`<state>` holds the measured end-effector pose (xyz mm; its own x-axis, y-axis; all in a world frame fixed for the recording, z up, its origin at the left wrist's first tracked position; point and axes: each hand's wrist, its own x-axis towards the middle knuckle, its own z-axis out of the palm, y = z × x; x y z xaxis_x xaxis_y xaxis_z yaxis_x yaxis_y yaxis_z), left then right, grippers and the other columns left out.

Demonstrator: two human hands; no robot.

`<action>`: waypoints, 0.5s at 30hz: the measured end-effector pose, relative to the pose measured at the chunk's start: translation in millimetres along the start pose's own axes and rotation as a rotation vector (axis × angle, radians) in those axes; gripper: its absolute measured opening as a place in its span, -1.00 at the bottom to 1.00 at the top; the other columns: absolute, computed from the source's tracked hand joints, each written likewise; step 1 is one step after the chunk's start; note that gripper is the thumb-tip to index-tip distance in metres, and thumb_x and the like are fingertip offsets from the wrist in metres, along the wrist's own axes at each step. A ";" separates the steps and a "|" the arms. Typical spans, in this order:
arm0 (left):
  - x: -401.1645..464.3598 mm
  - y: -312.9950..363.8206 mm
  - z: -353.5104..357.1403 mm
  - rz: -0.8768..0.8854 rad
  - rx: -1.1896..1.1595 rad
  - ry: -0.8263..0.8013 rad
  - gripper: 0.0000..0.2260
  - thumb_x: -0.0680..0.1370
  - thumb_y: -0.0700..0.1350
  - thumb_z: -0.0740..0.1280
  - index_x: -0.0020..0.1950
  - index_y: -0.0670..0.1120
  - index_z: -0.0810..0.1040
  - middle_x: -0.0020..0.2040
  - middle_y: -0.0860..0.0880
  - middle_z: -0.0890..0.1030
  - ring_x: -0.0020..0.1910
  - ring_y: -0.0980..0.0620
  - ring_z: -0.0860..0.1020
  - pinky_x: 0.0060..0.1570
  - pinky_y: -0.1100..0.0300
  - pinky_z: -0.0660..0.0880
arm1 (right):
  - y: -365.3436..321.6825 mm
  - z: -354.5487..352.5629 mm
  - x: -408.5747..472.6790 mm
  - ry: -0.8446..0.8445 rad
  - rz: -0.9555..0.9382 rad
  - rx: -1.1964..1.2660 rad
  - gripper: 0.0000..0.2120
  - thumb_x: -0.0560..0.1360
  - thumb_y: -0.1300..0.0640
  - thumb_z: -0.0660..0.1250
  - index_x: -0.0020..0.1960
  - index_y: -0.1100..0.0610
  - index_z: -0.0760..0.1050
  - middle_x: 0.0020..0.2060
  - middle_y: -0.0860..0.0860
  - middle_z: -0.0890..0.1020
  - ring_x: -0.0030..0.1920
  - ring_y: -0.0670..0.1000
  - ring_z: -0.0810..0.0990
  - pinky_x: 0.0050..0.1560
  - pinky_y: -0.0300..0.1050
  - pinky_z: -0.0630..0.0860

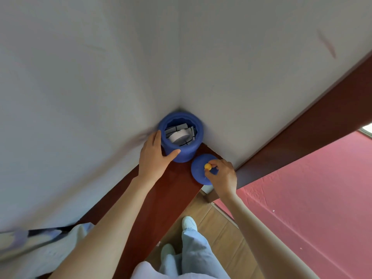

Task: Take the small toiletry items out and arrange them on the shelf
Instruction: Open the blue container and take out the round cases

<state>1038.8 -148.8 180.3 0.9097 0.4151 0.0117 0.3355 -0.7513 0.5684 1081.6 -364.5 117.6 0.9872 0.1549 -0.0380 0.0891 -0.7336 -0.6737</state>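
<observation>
A blue round container (186, 152) stands open in the wall corner on a dark red wooden shelf (171, 190). Inside it lie a white round item (179, 136) and grey packets with black lines (190, 130). My left hand (155, 154) grips the container's left side, thumb across its front. The blue lid (198, 168) lies on the shelf just to the right of the container. My right hand (221, 175) pinches the lid's small yellow knob (208, 167).
White walls meet in the corner behind the container. A second dark red ledge (302, 133) runs up to the right. A pink bed cover (312, 198) lies at the right. Wooden floor, my legs and white shoes (189, 222) are below. Light cloth (40, 244) lies at the lower left.
</observation>
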 end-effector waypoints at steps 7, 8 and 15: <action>0.0 0.3 -0.3 -0.004 -0.015 -0.001 -0.22 0.47 0.19 0.37 0.53 -0.16 0.16 0.49 -0.15 0.27 0.44 -0.12 0.28 0.36 -0.03 0.34 | 9.2 13.9 11.5 -0.051 0.067 0.004 -0.84 0.38 0.14 0.43 -0.04 0.04 0.63 -0.15 -0.04 0.58 -0.04 0.03 0.50 -0.15 -0.10 0.45; 0.0 0.2 -0.2 -0.004 -0.015 -0.001 -0.22 0.47 0.20 0.36 0.53 -0.16 0.16 0.49 -0.15 0.27 0.44 -0.11 0.28 0.35 -0.03 0.34 | 10.1 15.5 11.8 -0.059 0.070 0.002 -0.84 0.38 0.14 0.42 -0.04 0.04 0.63 -0.15 -0.04 0.58 -0.04 0.04 0.50 -0.15 -0.08 0.47; 0.3 0.2 0.2 0.002 -0.010 0.001 -0.23 0.47 0.20 0.36 0.52 -0.15 0.17 0.48 -0.14 0.28 0.43 -0.10 0.30 0.34 -0.03 0.36 | 9.2 16.8 14.3 -0.075 0.076 0.019 -0.82 0.40 0.11 0.43 0.01 0.04 0.62 -0.12 -0.04 0.57 -0.01 0.04 0.52 -0.13 -0.12 0.44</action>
<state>1039.2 -148.8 180.2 0.9103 0.4137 0.0138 0.3308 -0.7471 0.5765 1094.4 -357.9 98.4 0.9782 0.1490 -0.1446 0.0109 -0.7325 -0.6807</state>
